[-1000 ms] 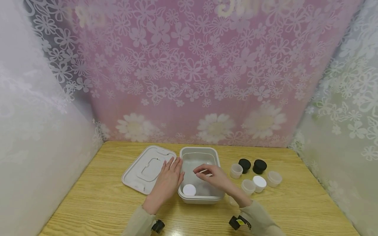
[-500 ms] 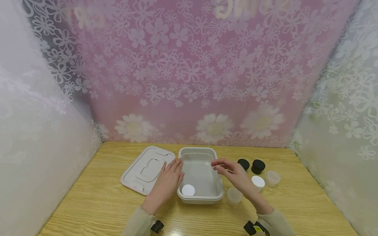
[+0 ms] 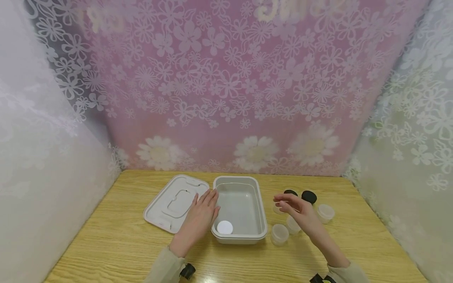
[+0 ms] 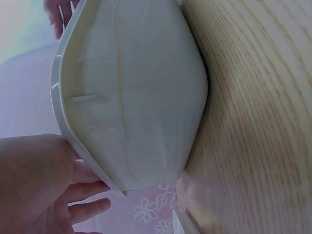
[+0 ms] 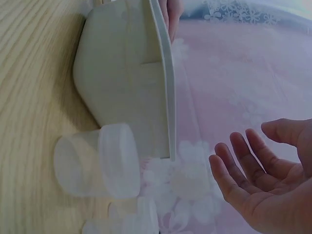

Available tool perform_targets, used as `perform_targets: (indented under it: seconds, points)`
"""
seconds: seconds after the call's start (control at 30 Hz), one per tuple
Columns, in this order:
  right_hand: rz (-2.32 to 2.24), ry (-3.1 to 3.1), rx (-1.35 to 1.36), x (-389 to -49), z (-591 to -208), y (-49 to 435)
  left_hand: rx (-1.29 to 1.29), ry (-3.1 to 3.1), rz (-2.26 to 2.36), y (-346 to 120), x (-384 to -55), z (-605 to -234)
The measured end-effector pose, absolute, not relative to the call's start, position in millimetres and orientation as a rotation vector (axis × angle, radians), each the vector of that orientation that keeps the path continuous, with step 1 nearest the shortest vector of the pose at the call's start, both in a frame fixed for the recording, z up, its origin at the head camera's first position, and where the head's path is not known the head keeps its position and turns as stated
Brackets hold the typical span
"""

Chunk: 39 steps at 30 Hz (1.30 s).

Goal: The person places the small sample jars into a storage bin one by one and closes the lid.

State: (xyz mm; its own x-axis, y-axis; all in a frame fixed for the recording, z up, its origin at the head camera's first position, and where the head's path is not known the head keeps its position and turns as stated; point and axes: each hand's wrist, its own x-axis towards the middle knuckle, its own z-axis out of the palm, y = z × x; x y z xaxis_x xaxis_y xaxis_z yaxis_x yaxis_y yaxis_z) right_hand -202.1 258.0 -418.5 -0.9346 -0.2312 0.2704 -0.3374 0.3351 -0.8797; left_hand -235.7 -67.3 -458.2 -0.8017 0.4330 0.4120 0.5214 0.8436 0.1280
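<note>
A light grey plastic tub (image 3: pixel 244 210) stands uncovered in the middle of the table. In its near left corner sits a small round container with a white top (image 3: pixel 224 227). My left hand (image 3: pixel 199 216) rests with extended fingers along the tub's left rim; the left wrist view has its fingers (image 4: pixel 90 190) beside that rim. To the right of the tub, my right hand (image 3: pixel 301 214) hovers over several small jars, its fingers loosely bent and holding nothing. Nearest the tub is a translucent jar (image 3: pixel 279 234), with another translucent jar (image 3: pixel 293 225) just behind it.
The tub's lid (image 3: pixel 170 204) lies on the wooden table at the left, partly under my left forearm. At the right are a black-topped jar (image 3: pixel 309 197), a second black one (image 3: pixel 290 192) and a translucent jar (image 3: pixel 326 213). Floral curtains (image 3: pixel 230 98) hang behind and at both sides.
My right hand has moved out of the tub to the right, over the jars, and its fingers have spread a little. The left hand stays at the rim.
</note>
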Motion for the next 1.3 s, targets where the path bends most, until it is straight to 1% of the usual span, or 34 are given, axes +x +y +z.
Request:
perform_targets:
  seconds: [0.27, 0.4, 0.67, 1.3]
  points:
    - [1.629, -2.590, 0.391, -192.3, -430.0, 270.0, -0.710, -2.649, -0.335, -67.4, -235.7, -458.0]
    - [1.592, -2.606, 0.384, -189.9, -440.4, 272.3, -0.716, -2.639, -0.334, -68.0, -236.1, -459.1]
    - [1.669, -2.606, 0.430, -185.6, -460.8, 270.8, -0.721, -2.637, -0.341, -68.4, -236.3, -459.1]
    - [1.533, -2.675, 0.585, -180.5, -474.4, 274.1, -0.709, -2.643, -0.333, -67.2, -236.0, -457.9]
